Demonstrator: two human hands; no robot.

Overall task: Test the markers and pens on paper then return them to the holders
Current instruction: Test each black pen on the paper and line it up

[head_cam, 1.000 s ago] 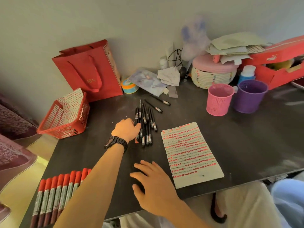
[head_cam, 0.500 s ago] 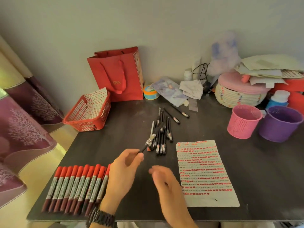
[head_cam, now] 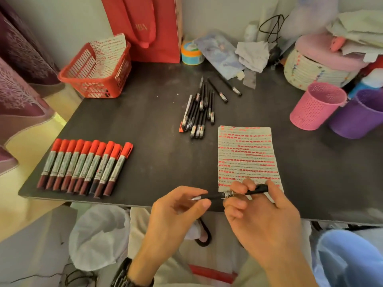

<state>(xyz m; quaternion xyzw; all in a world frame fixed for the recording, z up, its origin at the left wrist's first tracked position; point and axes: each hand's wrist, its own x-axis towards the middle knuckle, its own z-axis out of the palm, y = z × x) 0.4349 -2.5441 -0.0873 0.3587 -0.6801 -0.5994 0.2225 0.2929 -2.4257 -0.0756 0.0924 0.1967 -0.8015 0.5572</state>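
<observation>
Both hands hold one black pen (head_cam: 217,196) level over the table's front edge. My left hand (head_cam: 176,212) pinches its tip end, and my right hand (head_cam: 261,214) grips the barrel and cap end. Just behind them lies the paper (head_cam: 246,154), covered in rows of red marks. A pile of black pens (head_cam: 199,108) lies in the middle of the table, with two more pens (head_cam: 226,89) behind it. Several red-capped markers (head_cam: 85,166) lie in a row at the front left. The pink holder (head_cam: 317,105) and purple holder (head_cam: 358,114) stand at the right.
On the dark table (head_cam: 157,129), a red basket (head_cam: 97,73) with a marked sheet sits at the back left, beside a red gift bag (head_cam: 149,27). Tape, cloths, a woven basket (head_cam: 310,69) and papers crowd the back right. A white bag (head_cam: 99,235) lies on the floor.
My left hand took a black pen from the pile and carried it toward me. My right hand came up and gripped its other end. The camera tilted down.
</observation>
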